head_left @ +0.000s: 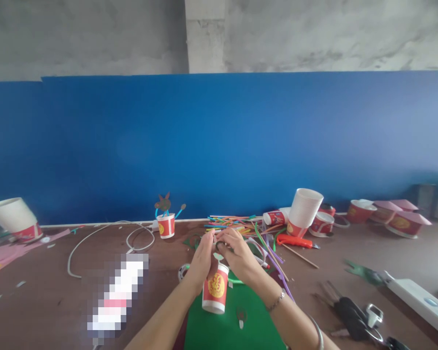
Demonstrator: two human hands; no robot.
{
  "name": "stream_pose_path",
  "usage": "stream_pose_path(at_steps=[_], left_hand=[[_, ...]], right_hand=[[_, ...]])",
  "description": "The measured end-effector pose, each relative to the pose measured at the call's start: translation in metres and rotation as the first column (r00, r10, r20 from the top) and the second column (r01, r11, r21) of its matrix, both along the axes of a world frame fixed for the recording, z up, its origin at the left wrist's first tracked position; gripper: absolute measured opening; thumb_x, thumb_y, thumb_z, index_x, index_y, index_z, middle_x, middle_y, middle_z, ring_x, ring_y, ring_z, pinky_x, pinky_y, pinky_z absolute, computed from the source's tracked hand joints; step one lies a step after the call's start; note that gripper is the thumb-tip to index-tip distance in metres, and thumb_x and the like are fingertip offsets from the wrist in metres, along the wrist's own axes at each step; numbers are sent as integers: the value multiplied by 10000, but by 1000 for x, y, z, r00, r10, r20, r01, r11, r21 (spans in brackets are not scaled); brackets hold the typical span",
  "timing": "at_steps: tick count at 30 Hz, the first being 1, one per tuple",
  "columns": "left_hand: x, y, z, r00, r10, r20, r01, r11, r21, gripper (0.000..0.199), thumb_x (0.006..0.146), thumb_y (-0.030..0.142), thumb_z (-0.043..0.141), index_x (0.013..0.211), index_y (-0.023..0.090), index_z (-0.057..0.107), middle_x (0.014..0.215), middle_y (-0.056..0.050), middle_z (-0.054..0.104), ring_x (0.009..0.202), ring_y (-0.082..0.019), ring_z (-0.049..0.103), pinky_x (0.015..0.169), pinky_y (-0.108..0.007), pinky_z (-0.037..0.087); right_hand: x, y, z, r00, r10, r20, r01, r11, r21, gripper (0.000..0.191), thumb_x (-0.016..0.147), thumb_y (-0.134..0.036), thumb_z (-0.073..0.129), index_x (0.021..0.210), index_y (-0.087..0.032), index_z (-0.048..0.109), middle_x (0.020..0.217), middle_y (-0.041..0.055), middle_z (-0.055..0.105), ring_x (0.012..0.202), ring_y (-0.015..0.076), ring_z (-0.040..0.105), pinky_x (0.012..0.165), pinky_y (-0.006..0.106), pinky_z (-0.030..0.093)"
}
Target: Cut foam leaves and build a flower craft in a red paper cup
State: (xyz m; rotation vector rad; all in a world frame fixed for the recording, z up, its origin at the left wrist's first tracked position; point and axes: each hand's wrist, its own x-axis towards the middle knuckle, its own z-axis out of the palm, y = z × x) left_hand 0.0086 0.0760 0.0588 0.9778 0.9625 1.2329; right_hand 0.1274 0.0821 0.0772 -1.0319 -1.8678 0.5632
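Note:
My left hand [204, 256] and my right hand [238, 253] meet just above a red and white paper cup [216, 287] with a gold emblem. Between the fingertips of my right hand is a small dark curved piece [220, 246]; its kind is unclear. The fingers of my left hand are drawn together, and whatever they pinch is hidden. A pale green paper piece [218, 256] shows at the cup's mouth, below my fingers. The cup tilts slightly over a green sheet [237, 335], where a small brown round piece with a white tab [241, 317] lies.
Colored pipe cleaners [237, 223] lie in a heap behind my hands. An orange utility knife [295, 241], stacked cups [303, 211] and keys [352, 316] are to the right. A decorated cup [165, 226] and a white cable [71, 257] are to the left. A blue partition [219, 146] stands behind.

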Motion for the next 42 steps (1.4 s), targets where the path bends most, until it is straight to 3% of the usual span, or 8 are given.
stream_pose_path(at_steps=[8, 15, 21, 29, 31, 34, 38, 42], left_hand=[[-5, 3, 6, 992, 9, -128, 5, 995, 102, 328, 682, 466, 628, 648, 156, 525, 519, 50, 477, 381, -31, 287, 387, -179, 189], [-7, 5, 2, 992, -10, -125, 24, 994, 107, 283, 684, 416, 649, 724, 139, 610, 561, 26, 521, 410, -39, 284, 406, -185, 176], [-8, 5, 3, 984, 45, -171, -24, 992, 122, 228, 666, 371, 667, 668, 147, 624, 533, 24, 536, 438, -65, 372, 441, -190, 260], [-8, 8, -5, 980, 36, -196, 1, 982, 186, 190, 711, 339, 628, 674, 154, 602, 650, -16, 606, 610, -129, 525, 567, -211, 383], [-10, 9, -6, 974, 74, -214, -30, 978, 205, 179, 705, 333, 630, 674, 160, 597, 626, -7, 594, 591, -130, 523, 557, -214, 381], [-13, 9, -5, 927, 201, -315, -112, 953, 281, 170, 708, 329, 622, 667, 164, 604, 573, 5, 563, 535, -122, 490, 526, -215, 360], [-15, 8, -6, 800, 380, -465, -172, 887, 429, 149, 710, 310, 609, 658, 172, 631, 612, -9, 570, 565, -137, 509, 546, -228, 366], [-16, 9, -11, 683, 438, -584, -111, 853, 509, 147, 751, 288, 544, 702, 182, 633, 706, -22, 587, 640, -154, 545, 598, -251, 401]], right_hand=[[8, 11, -5, 997, -28, -72, 16, 988, -151, 338, 797, -270, 488, 477, -172, 535, 776, 42, 556, 795, 166, 528, 708, 277, 420], [10, 15, -10, 972, 16, -233, -117, 896, -428, 358, 790, -426, 488, 560, -159, 555, 528, -22, 470, 496, 96, 419, 492, 217, 344], [13, 17, -11, 982, 36, -184, -111, 903, -415, 375, 794, -440, 491, 546, -165, 553, 480, -38, 407, 475, 88, 351, 474, 209, 284], [20, 18, -10, 987, 110, -116, -149, 898, -414, 384, 823, -434, 457, 609, -154, 611, 564, 1, 544, 528, 109, 451, 514, 217, 340], [27, 22, -9, 997, 72, -8, -70, 927, -369, 362, 838, -381, 438, 620, -159, 624, 577, 8, 576, 541, 121, 487, 531, 225, 361], [46, 29, -8, 959, -135, 250, 190, 959, -212, 290, 829, -259, 434, 659, -170, 653, 648, 34, 636, 635, 160, 563, 593, 249, 391], [76, 38, -14, 629, -380, 678, 555, 830, -49, 258, 776, -117, 435, 793, -192, 681, 893, 97, 681, 879, 228, 603, 685, 285, 401], [94, 45, -25, 542, -378, 751, 653, 752, -93, 190, 675, -63, 501, 693, -111, 685, 792, 183, 684, 819, 308, 631, 632, 326, 415]])
